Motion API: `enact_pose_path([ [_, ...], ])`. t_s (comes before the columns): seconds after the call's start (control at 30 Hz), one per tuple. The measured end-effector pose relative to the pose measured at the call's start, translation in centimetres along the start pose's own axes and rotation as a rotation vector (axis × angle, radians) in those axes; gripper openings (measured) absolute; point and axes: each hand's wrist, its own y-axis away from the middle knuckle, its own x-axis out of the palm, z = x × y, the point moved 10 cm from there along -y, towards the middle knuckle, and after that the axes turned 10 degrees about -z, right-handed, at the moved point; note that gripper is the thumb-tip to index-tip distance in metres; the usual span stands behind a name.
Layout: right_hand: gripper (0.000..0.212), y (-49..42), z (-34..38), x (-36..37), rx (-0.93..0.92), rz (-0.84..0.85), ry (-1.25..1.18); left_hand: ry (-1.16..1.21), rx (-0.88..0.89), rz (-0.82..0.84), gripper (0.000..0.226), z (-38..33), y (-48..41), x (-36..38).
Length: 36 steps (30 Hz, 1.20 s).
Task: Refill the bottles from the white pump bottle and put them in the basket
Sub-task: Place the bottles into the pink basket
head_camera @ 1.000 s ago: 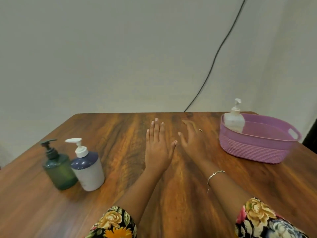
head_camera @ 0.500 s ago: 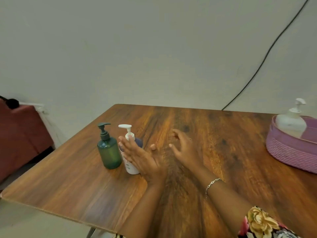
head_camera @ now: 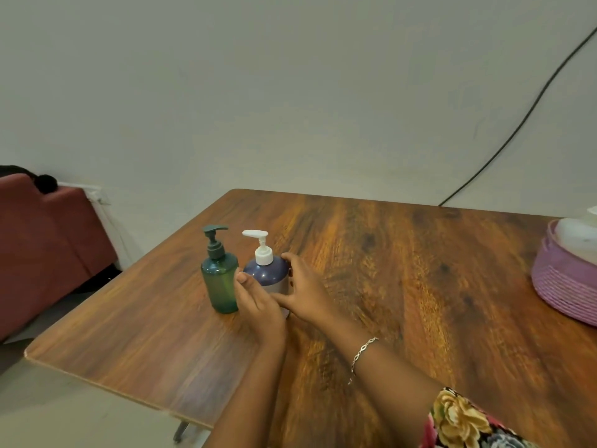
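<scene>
My hands bracket the navy-and-white pump bottle [head_camera: 265, 275]. The right hand [head_camera: 303, 292] wraps it from 3 o'clock, and the left hand [head_camera: 258, 305] lies against its 8 o'clock flank; I cannot tell whether those fingers curl round. I judge the two-sided hold steadies it for uncapping. A green pump bottle [head_camera: 220, 282] stands just beside it at 9 o'clock. Well apart at 3 o'clock, the purple basket [head_camera: 562, 294] holds a third, pale bottle [head_camera: 578, 240]. Three bottles, one basket, one wooden surface [head_camera: 420, 286].
</scene>
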Motion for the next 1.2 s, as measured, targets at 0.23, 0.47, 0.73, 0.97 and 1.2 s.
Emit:
enact_pose_path([
  [0.23,0.084,0.1,-0.6,0.7,0.092,-0.072,0.047,-0.005,-0.043,-0.030,0.062,-0.1,-0.2,-0.6],
  [0.47,0.085,-0.5,-0.9,-1.5,0.160,-0.128,-0.097,0.055,-0.004,0.066,0.072,-1.8,0.2,0.0],
  [0.73,0.088,-1.6,-0.7,-8.2,0.195,-0.067,-0.198,0.125,0.066,0.377,0.054,-3.8,2.9,4.0],
  [0.97,0.078,-0.3,-3.1,-15.4,0.265,-0.136,-0.234,0.119,0.128,0.843,0.072,-4.9,8.2,9.7],
  [1.2,0.080,1.5,-5.7,-22.5,0.305,-0.191,-0.269,0.038,0.202,1.114,0.091,-5.7,14.5,15.2],
])
